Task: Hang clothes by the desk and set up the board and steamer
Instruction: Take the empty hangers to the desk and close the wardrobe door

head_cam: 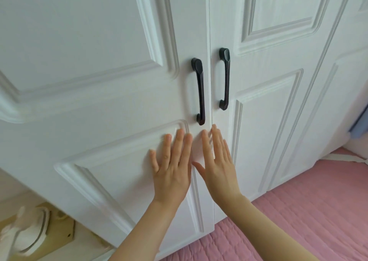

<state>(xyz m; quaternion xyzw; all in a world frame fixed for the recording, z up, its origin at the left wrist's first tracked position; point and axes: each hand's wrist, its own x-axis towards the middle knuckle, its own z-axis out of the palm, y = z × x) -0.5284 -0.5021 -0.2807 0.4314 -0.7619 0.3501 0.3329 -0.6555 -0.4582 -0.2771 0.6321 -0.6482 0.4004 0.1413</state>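
The two white wardrobe doors, left door [79,65] and right door [274,125], meet at a closed seam. Whatever's inside is hidden, so I honestly can't tell where the clothes, board or steamer are. A blue-grey thing [360,123] pokes in at the right edge, but it's cut off and too blurry to name. Same with the whitish rounded object [25,234] in the bottom left corner, on a yellowish surface: smeared by the wide lens, no idea what it is.

The left hand [171,168] lies flat on the lower panel of the left door, fingers straight and spread, holding nothing. The right hand [217,169] is just beside it, fingers also straight and relaxed, with its fingertips across the seam between the doors. Both sit just below the dark handles, the left handle [199,92] and right handle [225,79], and touch neither.

Both doors have raised moulding frames. A pink quilted bedspread [302,221] runs right up against the wardrobe's base on the right, and a white strip [342,157] lies across it.
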